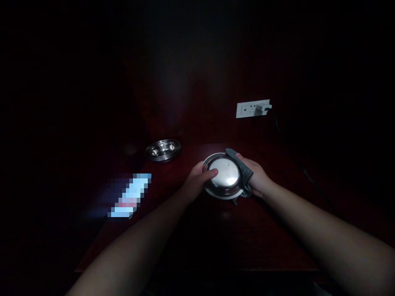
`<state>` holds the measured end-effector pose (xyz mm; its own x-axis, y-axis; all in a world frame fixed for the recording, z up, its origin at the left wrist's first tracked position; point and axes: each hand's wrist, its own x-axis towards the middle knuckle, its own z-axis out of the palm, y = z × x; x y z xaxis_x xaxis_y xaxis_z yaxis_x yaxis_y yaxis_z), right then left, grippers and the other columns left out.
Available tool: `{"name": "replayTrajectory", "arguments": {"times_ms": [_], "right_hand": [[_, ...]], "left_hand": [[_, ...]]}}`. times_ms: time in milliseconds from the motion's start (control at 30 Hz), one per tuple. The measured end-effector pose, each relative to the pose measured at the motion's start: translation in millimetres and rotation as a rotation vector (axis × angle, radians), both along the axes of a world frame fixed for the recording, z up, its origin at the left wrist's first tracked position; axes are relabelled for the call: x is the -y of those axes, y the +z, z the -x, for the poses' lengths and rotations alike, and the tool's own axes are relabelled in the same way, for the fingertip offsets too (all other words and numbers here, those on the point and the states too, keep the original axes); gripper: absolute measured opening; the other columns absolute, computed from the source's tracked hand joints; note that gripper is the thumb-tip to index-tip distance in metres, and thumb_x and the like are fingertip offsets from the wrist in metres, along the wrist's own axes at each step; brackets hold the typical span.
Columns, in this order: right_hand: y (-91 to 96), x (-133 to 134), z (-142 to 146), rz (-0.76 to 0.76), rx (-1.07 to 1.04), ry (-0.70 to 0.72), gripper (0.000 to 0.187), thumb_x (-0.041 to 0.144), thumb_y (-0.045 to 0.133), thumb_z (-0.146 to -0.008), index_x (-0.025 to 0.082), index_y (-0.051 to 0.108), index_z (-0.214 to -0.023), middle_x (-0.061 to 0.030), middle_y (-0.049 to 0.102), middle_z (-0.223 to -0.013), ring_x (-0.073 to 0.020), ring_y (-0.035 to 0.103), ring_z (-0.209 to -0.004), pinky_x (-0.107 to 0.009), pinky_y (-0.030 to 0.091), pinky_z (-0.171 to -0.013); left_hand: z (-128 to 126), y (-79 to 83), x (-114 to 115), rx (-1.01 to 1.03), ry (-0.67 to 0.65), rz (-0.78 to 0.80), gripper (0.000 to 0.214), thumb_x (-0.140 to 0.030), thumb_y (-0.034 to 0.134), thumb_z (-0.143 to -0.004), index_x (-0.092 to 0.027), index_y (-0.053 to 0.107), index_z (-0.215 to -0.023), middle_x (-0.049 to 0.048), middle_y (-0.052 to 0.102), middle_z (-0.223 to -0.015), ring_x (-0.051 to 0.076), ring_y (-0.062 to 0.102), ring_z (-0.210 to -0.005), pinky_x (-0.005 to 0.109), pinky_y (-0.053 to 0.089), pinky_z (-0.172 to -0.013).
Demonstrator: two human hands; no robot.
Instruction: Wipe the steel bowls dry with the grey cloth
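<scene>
Centre of the frame, and the left hand (197,181) is gripping the steel dish (226,176) by its left rim, thumb lying across the shiny face, fingers curled behind. The right hand (256,174) is closing round a grey cloth (245,174) and pressing it against the dish's right rim. The dish is sitting between both hands, tilted toward the camera, low over the dark red table (240,234). Whether its bottom edge is touching the wood, I cannot tell.

Here is where it is looking risky to me. That left grip is bare skin on polished metal, and mostly a thumb. If the cloth side is pushing hard, the dish may be twisting out and clattering onto the table. The cloth itself is bunching at the rim, with a corner dangling under the dish, so it could be snagging or slipping off the edge rather than bearing on the metal.

The light is working against the person too: everything outside the middle is sinking into black. A stack of steel bowls (163,150) is resting left of centre, near the left elbow's path, and a wide swing could be knocking it. A blurred bright patch (129,196) is lying lower left. Upper right, a plug (263,107) is sitting in the wall socket (248,109), well apart from the hands.
</scene>
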<state>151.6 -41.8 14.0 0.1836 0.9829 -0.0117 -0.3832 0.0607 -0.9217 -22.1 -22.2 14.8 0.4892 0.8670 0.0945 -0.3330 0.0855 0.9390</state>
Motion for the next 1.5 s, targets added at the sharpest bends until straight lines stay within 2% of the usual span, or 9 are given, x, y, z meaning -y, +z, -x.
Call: {"name": "replayTrajectory", "arguments": {"times_ms": [167,533,800,900,1000,1100,1200,1333,1500], "right_hand": [[3.4,4,0,0.011,0.045,0.072,0.043,0.054,0.078,-0.065,0.014,0.074,-0.082,-0.0066,0.074,-0.072,-0.0199,0.065,-0.069,-0.033,0.051,-0.069],[5.0,7,0,0.029,0.079,0.145,0.042,0.055,0.079,-0.062,0.015,0.074,-0.077,-0.0056,0.073,-0.068,-0.0169,0.063,-0.06,-0.03,0.049,-0.06],[4.2,5,1,-0.034,0.121,0.197,0.044,0.057,0.076,-0.065,0.015,0.073,-0.079,-0.0052,0.073,-0.065,-0.0165,0.063,-0.056,-0.03,0.048,-0.059],[6.3,4,1,-0.069,0.131,0.159,0.042,0.057,0.075,-0.066,0.017,0.073,-0.079,-0.0043,0.072,-0.064,-0.0178,0.063,-0.056,-0.03,0.048,-0.058],[8.5,2,0,-0.1,0.117,0.038,0.044,0.059,0.075,-0.064,0.018,0.073,-0.079,-0.004,0.072,-0.066,-0.0197,0.063,-0.059,-0.032,0.047,-0.058],[7.7,-2,-3,-0.149,0.051,-0.144,0.046,0.059,0.075,-0.065,0.018,0.072,-0.084,-0.0045,0.073,-0.073,-0.0213,0.065,-0.07,-0.034,0.05,-0.067],[4.2,-5,-4,-0.162,-0.001,-0.278,0.046,0.058,0.074,-0.068,0.017,0.071,-0.087,-0.0049,0.073,-0.076,-0.0228,0.066,-0.08,-0.036,0.052,-0.076],[0.2,-6,-2,-0.131,-0.03,-0.253,0.044,0.057,0.074,-0.069,0.017,0.071,-0.086,-0.0053,0.073,-0.079,-0.0228,0.066,-0.08,-0.038,0.052,-0.08],[-3.7,-7,-2,-0.076,-0.032,-0.187,0.043,0.058,0.072,-0.071,0.017,0.072,-0.085,-0.0061,0.074,-0.078,-0.024,0.067,-0.082,-0.039,0.052,-0.083]], "left_hand": [[2,-0.1,2,-0.039,-0.008,0.024,0.037,-0.035,0.075,-0.068,-0.014,0.063,-0.095,0.0031,0.067,-0.08,0.016,0.06,-0.071,0.028,0.043,-0.069],[2,-1.2,2,-0.103,-0.051,0.017,0.041,-0.037,0.074,-0.069,-0.014,0.064,-0.1,0.0053,0.068,-0.084,0.017,0.06,-0.073,0.03,0.042,-0.071],[2,-12.1,-5,-0.113,-0.033,-0.07,0.044,-0.04,0.074,-0.07,-0.015,0.06,-0.102,0.0039,0.066,-0.087,0.017,0.059,-0.077,0.03,0.043,-0.075],[1,-14.2,-6,-0.148,0.046,-0.123,0.043,-0.044,0.073,-0.071,-0.016,0.057,-0.1,0.0023,0.064,-0.088,0.016,0.058,-0.079,0.029,0.043,-0.076],[1,-12.9,-5,-0.159,0.115,-0.134,0.043,-0.05,0.068,-0.075,-0.018,0.054,-0.1,0.0016,0.062,-0.089,0.015,0.058,-0.077,0.028,0.044,-0.072],[2,-11.8,-3,-0.166,0.085,-0.14,0.046,-0.055,0.062,-0.078,-0.018,0.051,-0.103,0.0017,0.061,-0.087,0.015,0.058,-0.073,0.028,0.045,-0.065],[3,-13.2,-1,-0.189,0.033,-0.222,0.051,-0.054,0.067,-0.074,-0.017,0.051,-0.106,0.0047,0.062,-0.092,0.015,0.059,-0.075,0.026,0.045,-0.062],[2,-16.5,1,-0.169,0.015,-0.284,0.065,-0.048,0.073,-0.071,-0.017,0.047,-0.122,0.0109,0.062,-0.109,0.019,0.061,-0.082,0.027,0.046,-0.061],[-2,-16.0,2,-0.138,0.063,-0.207,0.066,-0.045,0.073,-0.072,-0.016,0.046,-0.124,0.0136,0.06,-0.118,0.025,0.06,-0.096,0.032,0.049,-0.071]]}}
